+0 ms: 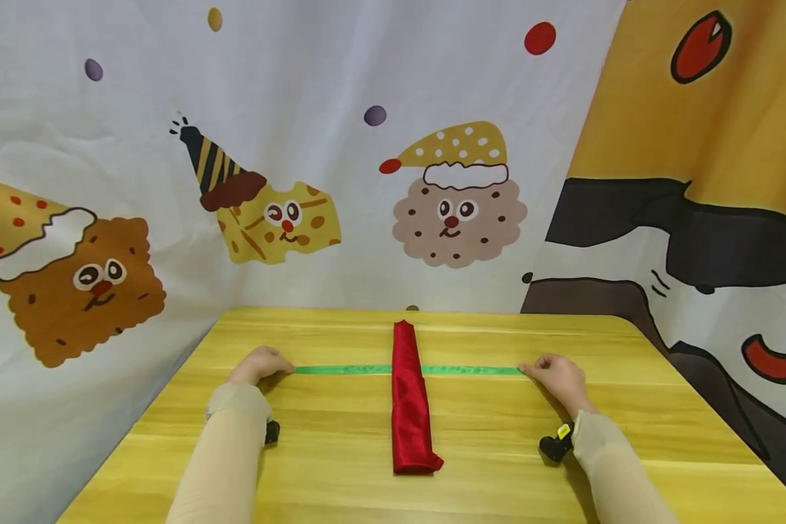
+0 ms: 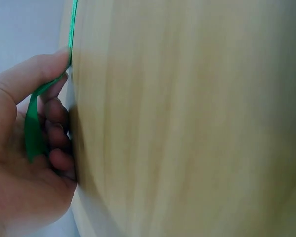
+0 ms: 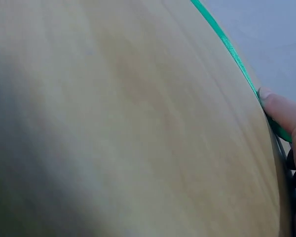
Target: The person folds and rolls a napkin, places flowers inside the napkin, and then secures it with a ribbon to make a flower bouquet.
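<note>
A green ribbon [image 1: 343, 370] stretches straight from side to side across the table. Its left part is pinched between thumb and forefinger of my left hand [image 1: 262, 364], and the loose end [image 2: 33, 126] hangs inside that palm in the left wrist view. On the other side my right hand [image 1: 560, 378] pinches the ribbon too, with a short length [image 3: 281, 131] tucked behind the thumb in the right wrist view. A long red satin bundle [image 1: 410, 407], rolled or folded, lies front to back between my hands. It covers the ribbon's middle.
The wooden tabletop [image 1: 327, 466] carries all of this. Behind it hangs a white cloth [image 1: 288, 65] printed with cartoon biscuits and cheese. A small black wrist camera [image 1: 554, 445] sits below my right wrist, and another [image 1: 272, 433] beside my left.
</note>
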`<state>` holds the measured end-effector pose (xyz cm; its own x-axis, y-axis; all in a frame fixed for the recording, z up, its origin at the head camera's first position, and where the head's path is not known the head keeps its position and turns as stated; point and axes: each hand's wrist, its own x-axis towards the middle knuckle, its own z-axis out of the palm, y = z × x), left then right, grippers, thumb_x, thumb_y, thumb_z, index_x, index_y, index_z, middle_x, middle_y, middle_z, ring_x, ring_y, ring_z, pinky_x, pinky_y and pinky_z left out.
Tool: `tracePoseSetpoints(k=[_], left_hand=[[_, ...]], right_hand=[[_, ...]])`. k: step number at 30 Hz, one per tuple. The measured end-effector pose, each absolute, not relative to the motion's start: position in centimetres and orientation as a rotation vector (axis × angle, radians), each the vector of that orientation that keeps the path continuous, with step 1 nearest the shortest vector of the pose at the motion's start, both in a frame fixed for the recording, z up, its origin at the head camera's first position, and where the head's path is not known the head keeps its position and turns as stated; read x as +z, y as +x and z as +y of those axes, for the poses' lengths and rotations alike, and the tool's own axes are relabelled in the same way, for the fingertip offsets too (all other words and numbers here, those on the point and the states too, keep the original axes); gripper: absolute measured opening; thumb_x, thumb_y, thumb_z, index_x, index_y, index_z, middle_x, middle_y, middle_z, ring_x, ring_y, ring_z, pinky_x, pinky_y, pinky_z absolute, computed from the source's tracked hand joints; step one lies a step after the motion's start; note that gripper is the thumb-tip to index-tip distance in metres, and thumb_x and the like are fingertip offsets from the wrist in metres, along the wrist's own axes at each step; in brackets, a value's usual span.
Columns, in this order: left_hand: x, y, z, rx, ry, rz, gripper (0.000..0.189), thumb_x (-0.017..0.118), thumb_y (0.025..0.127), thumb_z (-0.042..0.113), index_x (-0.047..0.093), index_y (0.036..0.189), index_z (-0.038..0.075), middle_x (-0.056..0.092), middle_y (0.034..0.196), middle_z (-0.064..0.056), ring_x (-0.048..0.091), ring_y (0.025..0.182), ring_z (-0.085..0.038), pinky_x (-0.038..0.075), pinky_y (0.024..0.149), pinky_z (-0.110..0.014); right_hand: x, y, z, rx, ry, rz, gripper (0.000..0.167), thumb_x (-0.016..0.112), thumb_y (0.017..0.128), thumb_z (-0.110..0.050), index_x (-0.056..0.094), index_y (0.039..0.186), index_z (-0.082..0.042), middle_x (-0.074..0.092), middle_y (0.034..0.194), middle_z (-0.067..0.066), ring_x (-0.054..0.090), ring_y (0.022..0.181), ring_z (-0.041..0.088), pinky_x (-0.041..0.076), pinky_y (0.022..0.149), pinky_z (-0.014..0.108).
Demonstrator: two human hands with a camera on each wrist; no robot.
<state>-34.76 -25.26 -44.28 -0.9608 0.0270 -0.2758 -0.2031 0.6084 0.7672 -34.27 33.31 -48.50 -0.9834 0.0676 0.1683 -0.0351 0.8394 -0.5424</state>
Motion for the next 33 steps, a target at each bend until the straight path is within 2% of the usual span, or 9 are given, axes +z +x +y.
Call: tracePoseSetpoints(k=[8, 13, 16, 19, 21, 23, 26, 30, 33], left_hand=[[-43.9, -35.0, -25.7, 1.208, -0.139, 2.604, 0.023, 0.071, 0.085, 0.021, 0.060, 0.079, 0.002, 0.053, 0.065, -0.007, 0.047, 0.057, -0.018, 0.043, 0.055, -0.032], [-43.4, -35.3, -26.3, 1.171, -0.062, 2.574, 0.024, 0.068, 0.089, 0.025, 0.065, 0.081, 0.003, 0.050, 0.065, -0.002, 0.043, 0.057, -0.014, 0.040, 0.056, -0.028], [-42.7, -35.4, -26.6, 1.236, -0.054, 2.490, 0.022, 0.065, 0.092, 0.021, 0.066, 0.084, 0.000, 0.051, 0.062, -0.002, 0.040, 0.052, -0.012, 0.039, 0.054, -0.026], [-41.8, -35.4, -26.9, 1.243, -0.021, 2.460, 0.023, 0.060, 0.095, 0.017, 0.065, 0.092, -0.004, 0.054, 0.065, -0.004, 0.042, 0.053, -0.011, 0.040, 0.054, -0.026], [-41.1, -35.5, -26.9, 1.227, 0.000, 2.464, 0.026, 0.058, 0.095, 0.017, 0.064, 0.104, -0.007, 0.057, 0.072, -0.005, 0.048, 0.059, -0.014, 0.044, 0.059, -0.029], [-40.3, -35.8, -26.9, 1.174, 0.044, 2.492, 0.032, 0.057, 0.097, 0.019, 0.063, 0.113, -0.007, 0.059, 0.083, -0.009, 0.052, 0.070, -0.018, 0.046, 0.067, -0.034], [-39.1, -36.2, -26.5, 1.138, 0.083, 2.503, 0.036, 0.057, 0.097, 0.022, 0.061, 0.120, -0.005, 0.059, 0.098, -0.012, 0.054, 0.084, -0.025, 0.046, 0.078, -0.042], [-38.0, -36.7, -25.4, 1.165, 0.121, 2.495, 0.035, 0.057, 0.098, 0.024, 0.061, 0.124, 0.001, 0.059, 0.111, -0.012, 0.055, 0.097, -0.032, 0.045, 0.080, -0.043], [-37.7, -37.1, -24.4, 1.225, 0.155, 2.468, 0.038, 0.054, 0.100, 0.023, 0.057, 0.132, 0.005, 0.057, 0.118, -0.011, 0.054, 0.099, -0.034, 0.045, 0.074, -0.037]], right_hand=[[-47.7, -35.0, 33.7, 1.008, -0.011, -2.880, 0.045, 0.058, 0.094, -0.049, 0.064, 0.079, -0.006, 0.052, 0.065, 0.002, 0.044, 0.058, 0.019, 0.035, 0.059, 0.033], [-46.4, -35.2, 34.0, 1.193, 0.032, -2.908, 0.041, 0.053, 0.099, -0.035, 0.068, 0.097, 0.004, 0.064, 0.092, 0.014, 0.054, 0.078, 0.024, 0.043, 0.069, 0.035], [-45.0, -35.3, 34.0, 1.339, 0.161, -2.958, 0.033, 0.051, 0.100, -0.022, 0.064, 0.107, 0.008, 0.062, 0.110, 0.023, 0.057, 0.097, 0.031, 0.046, 0.082, 0.041], [-43.5, -35.5, 33.8, 1.452, 0.298, -3.005, 0.032, 0.050, 0.100, -0.016, 0.060, 0.117, 0.009, 0.057, 0.123, 0.025, 0.053, 0.106, 0.033, 0.043, 0.086, 0.045], [-42.5, -36.0, 33.7, 1.501, 0.340, -3.016, 0.032, 0.051, 0.100, -0.017, 0.059, 0.118, 0.009, 0.058, 0.119, 0.023, 0.054, 0.090, 0.026, 0.043, 0.077, 0.040], [-41.4, -36.5, 33.4, 1.535, 0.371, -3.007, 0.032, 0.053, 0.099, -0.017, 0.059, 0.118, 0.008, 0.059, 0.111, 0.017, 0.046, 0.076, 0.019, 0.038, 0.068, 0.036], [-39.8, -37.3, 32.8, 1.570, 0.429, -2.975, 0.029, 0.054, 0.099, -0.015, 0.060, 0.116, 0.007, 0.058, 0.089, 0.009, 0.036, 0.060, 0.016, 0.037, 0.059, 0.032], [-37.9, -37.9, 31.1, 1.587, 0.505, -2.941, 0.026, 0.054, 0.099, -0.013, 0.061, 0.114, 0.007, 0.052, 0.076, 0.005, 0.040, 0.060, 0.016, 0.039, 0.060, 0.028], [-37.1, -38.1, 29.3, 1.596, 0.529, -2.930, 0.025, 0.053, 0.100, -0.014, 0.062, 0.112, 0.006, 0.054, 0.079, 0.010, 0.041, 0.063, 0.015, 0.039, 0.061, 0.027]])
